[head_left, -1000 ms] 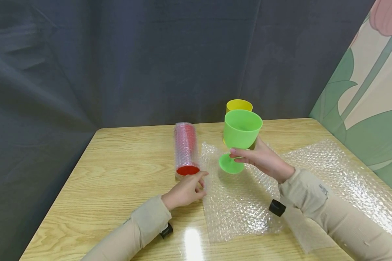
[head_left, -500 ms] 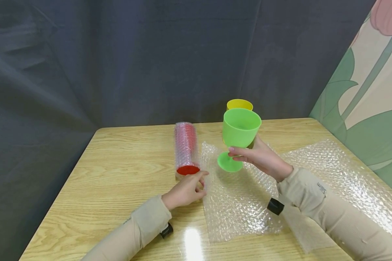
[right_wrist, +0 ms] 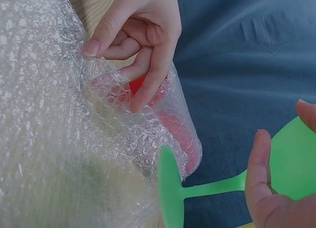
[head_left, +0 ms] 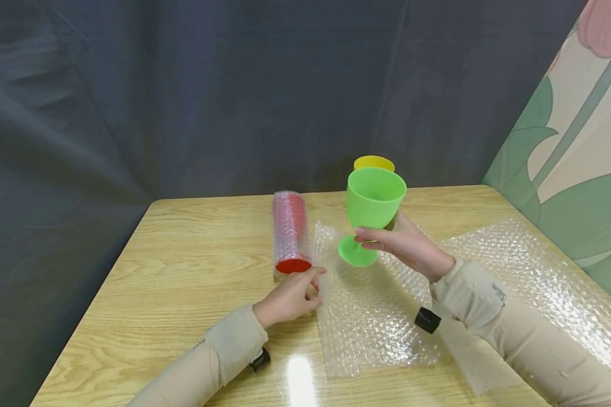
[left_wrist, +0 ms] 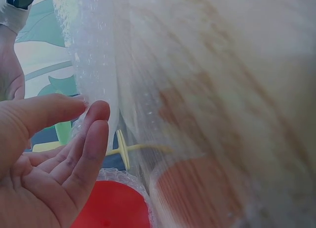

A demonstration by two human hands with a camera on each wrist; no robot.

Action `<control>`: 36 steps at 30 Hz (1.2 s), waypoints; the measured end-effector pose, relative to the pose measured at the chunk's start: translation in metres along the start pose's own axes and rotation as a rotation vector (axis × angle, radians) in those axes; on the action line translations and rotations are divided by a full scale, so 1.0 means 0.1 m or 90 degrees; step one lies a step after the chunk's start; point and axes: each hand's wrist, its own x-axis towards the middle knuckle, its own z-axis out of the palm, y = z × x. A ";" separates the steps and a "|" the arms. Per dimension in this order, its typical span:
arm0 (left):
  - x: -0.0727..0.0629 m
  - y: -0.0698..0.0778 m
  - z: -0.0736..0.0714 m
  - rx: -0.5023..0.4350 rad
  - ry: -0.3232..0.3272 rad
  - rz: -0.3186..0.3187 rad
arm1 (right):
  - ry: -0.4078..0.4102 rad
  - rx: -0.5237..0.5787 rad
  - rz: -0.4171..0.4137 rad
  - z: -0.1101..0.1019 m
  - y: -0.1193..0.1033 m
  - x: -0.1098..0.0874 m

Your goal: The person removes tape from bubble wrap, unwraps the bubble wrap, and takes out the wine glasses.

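Observation:
My right hand (head_left: pixel 409 246) grips a green plastic goblet (head_left: pixel 373 206) around the stem, just under the bowl, and holds it tilted above the sheet of bubble wrap (head_left: pixel 366 328). At that sheet's left edge, my left hand (head_left: pixel 287 297) pinches the plastic between thumb and fingers; in the right wrist view some of its fingertips show through the bubble wrap (right_wrist: pixel 44 114). Just beyond the left hand lies a red cup (head_left: pixel 290 232) rolled in bubble wrap, its red end facing me.
Behind the green goblet stands a yellow goblet (head_left: pixel 374 163), mostly hidden in the head view. A second bubble wrap sheet (head_left: pixel 534 277) spreads over the right side of the wooden table (head_left: pixel 183 271). A dark curtain (head_left: pixel 265 96) hangs along the back.
My right hand has shifted slightly left and up with the green goblet. The left hand stays at the edge of the bubble wrap.

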 end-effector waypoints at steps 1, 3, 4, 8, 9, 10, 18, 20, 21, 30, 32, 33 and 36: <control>0.00 0.00 0.00 -0.002 -0.001 -0.001 | 0.000 0.000 0.000 0.00 0.00 0.01; 0.01 0.00 0.00 -0.003 -0.001 0.000 | 0.000 -0.001 0.000 -0.01 0.00 0.01; 0.01 0.00 0.00 -0.002 -0.001 0.003 | 0.000 0.000 0.001 -0.01 0.00 0.02; 0.02 -0.01 0.01 0.005 -0.002 0.007 | -0.002 0.003 0.004 -0.01 0.02 0.03; 0.02 -0.01 0.01 0.007 -0.002 0.008 | -0.003 0.004 0.005 -0.01 0.03 0.04; 0.02 -0.01 0.01 0.008 -0.002 0.009 | -0.003 0.005 0.005 -0.01 0.03 0.04; 0.03 0.00 -0.01 0.012 0.000 0.020 | 0.003 0.005 0.013 -0.01 0.05 0.07; 0.04 0.00 -0.01 0.013 0.000 0.020 | 0.003 0.004 0.015 -0.01 0.06 0.08; 0.05 -0.01 -0.01 0.012 -0.001 0.019 | 0.003 0.002 0.016 -0.01 0.06 0.09; 0.05 0.00 0.00 0.004 -0.002 0.027 | 0.002 -0.016 0.007 -0.01 0.03 0.10; 0.05 0.00 0.00 0.001 -0.005 0.022 | 0.001 -0.015 0.002 -0.01 0.01 0.11; 0.05 0.00 0.00 -0.001 -0.007 0.020 | 0.001 -0.014 0.001 -0.01 0.01 0.12; 0.05 0.00 0.01 -0.003 -0.010 0.018 | 0.001 -0.009 -0.002 0.01 -0.01 0.15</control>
